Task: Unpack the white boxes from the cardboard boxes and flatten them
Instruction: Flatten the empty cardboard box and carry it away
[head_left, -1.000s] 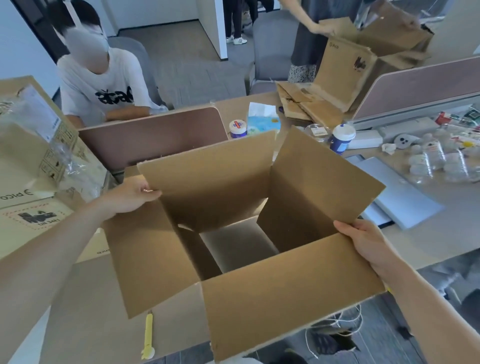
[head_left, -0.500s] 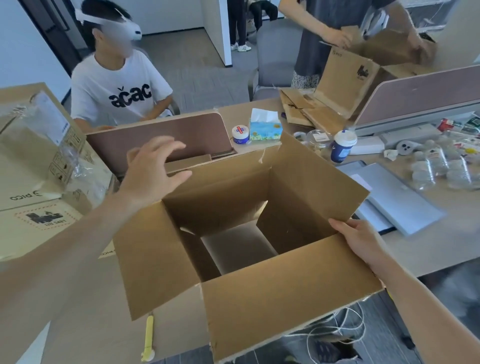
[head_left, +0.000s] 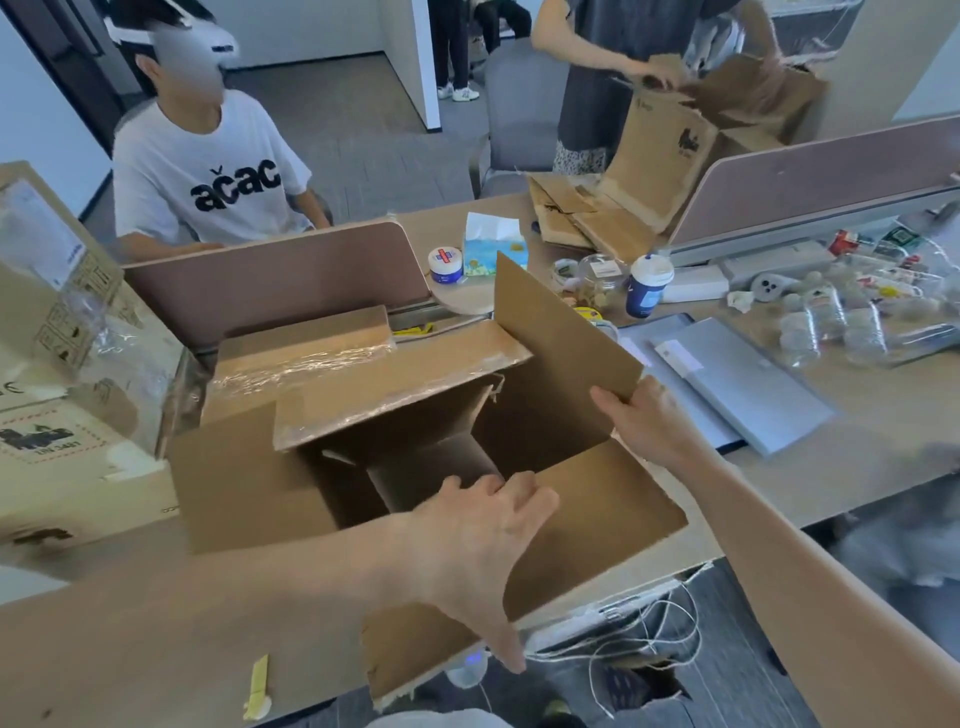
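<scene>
Cardboard box (one) held: left hand, right hand.

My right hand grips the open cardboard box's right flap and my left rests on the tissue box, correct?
No. The head view shows your left hand on the cardboard box, at its near flap, not on the tissue box. The right hand is as stated.

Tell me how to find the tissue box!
Start at the big open cardboard box in the middle of the desk. Look just past its upright flap. The tissue box is blue with a white tissue poking out, unlike the round white jar beside it.
</scene>
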